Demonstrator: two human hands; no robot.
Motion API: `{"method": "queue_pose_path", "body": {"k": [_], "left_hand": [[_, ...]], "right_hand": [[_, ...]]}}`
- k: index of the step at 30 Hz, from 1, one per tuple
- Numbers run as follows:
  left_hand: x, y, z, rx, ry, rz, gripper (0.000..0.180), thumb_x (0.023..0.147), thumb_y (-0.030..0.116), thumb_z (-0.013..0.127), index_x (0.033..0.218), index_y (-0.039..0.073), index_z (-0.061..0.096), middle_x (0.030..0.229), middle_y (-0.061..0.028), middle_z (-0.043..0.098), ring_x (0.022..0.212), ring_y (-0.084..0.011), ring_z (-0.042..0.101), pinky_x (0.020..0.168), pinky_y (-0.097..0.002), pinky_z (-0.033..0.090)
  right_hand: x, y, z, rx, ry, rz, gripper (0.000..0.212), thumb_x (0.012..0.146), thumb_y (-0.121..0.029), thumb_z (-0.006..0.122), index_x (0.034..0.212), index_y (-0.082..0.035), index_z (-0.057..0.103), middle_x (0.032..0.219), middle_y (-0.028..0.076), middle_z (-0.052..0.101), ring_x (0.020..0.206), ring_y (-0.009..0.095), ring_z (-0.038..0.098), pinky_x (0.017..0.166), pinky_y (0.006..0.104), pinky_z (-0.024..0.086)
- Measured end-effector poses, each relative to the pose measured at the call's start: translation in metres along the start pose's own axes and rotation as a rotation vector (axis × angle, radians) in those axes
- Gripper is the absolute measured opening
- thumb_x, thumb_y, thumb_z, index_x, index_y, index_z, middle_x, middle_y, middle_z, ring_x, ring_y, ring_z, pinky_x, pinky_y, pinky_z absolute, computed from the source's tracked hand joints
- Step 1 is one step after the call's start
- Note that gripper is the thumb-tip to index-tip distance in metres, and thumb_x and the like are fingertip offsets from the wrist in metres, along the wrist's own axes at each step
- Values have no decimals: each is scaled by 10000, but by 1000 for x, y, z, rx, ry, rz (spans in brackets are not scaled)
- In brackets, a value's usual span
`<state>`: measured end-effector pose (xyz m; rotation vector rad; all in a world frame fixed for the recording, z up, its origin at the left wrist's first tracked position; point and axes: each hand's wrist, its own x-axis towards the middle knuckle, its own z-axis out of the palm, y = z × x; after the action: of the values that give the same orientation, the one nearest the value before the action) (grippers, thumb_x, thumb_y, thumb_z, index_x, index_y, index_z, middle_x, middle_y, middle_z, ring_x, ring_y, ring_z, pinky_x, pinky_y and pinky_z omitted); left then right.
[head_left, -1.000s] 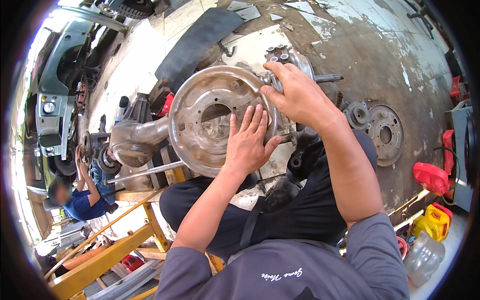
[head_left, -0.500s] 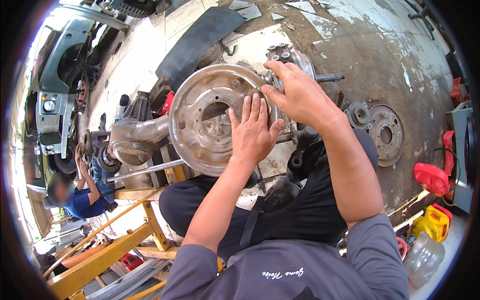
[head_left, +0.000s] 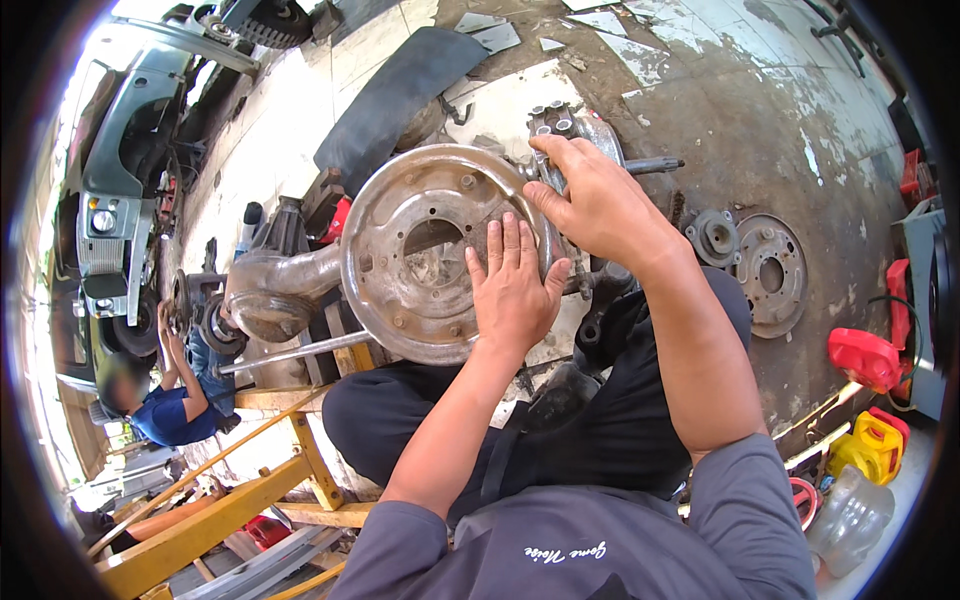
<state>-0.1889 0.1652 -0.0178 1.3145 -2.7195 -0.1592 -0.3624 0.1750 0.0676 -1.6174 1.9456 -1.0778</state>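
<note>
A round, worn metal brake backing plate (head_left: 392,290) with a large central hole faces up in front of me. My left hand (head_left: 514,305) lies flat on its right half, fingers stretched toward the far side. At the plate's far right edge is my right hand (head_left: 592,200), thumb and forefinger spread apart, thumb near the rim; its other fingers are partly hidden. Just beyond that hand stands a metal part with several round studs (head_left: 553,122), and a splined shaft (head_left: 655,164) points right. A cast axle housing (head_left: 268,295) joins the plate on the left.
A hub (head_left: 714,237) and another backing plate (head_left: 772,275) lie on the floor at right. A black curved panel (head_left: 395,110) lies beyond. A yellow frame (head_left: 230,515) stands at lower left. Farther left a person in a blue shirt (head_left: 178,415) works. Red and yellow containers (head_left: 865,447) are at right.
My left hand has slid slightly toward me on the backing plate. The whole view has shifted a little, with the plate lower in it. My right hand stays by the rim.
</note>
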Motion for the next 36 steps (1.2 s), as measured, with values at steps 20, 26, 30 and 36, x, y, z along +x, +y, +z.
{"method": "queue_pose_path", "body": {"k": [20, 26, 30, 36], "left_hand": [[14, -8, -6, 37, -75, -67, 701, 1051, 488, 371, 1556, 3, 341, 1646, -188, 281, 1536, -361, 223, 1214, -588, 166], [37, -23, -15, -28, -53, -52, 675, 1058, 471, 373, 1548, 7, 358, 1637, -167, 312, 1529, -356, 244, 1214, -573, 177], [22, -26, -13, 9, -56, -3, 661, 1060, 465, 372, 1544, 15, 371, 1635, -165, 317, 1529, -352, 247, 1214, -560, 187], [33, -33, -15, 46, -9, 13, 665, 1050, 474, 393, 1523, 7, 403, 1620, -172, 344, 1517, -355, 271, 1199, -578, 206]], "right_hand": [[1, -5, -13, 37, -36, 58, 496, 958, -248, 669, 1361, 13, 544, 1245, 253, 617, 1123, 408, 612, 955, 436, 493], [-1, -9, -11, 46, -58, 44, 503, 963, -262, 664, 1371, 5, 538, 1253, 248, 615, 1131, 410, 612, 959, 449, 491], [-2, -5, -8, 26, 2, 36, 463, 956, -255, 656, 1351, -38, 551, 1219, 232, 621, 1097, 423, 626, 931, 477, 508], [-3, -10, -13, 34, -41, 50, 486, 955, -258, 661, 1369, -30, 544, 1228, 233, 620, 1118, 419, 616, 945, 469, 500]]}}
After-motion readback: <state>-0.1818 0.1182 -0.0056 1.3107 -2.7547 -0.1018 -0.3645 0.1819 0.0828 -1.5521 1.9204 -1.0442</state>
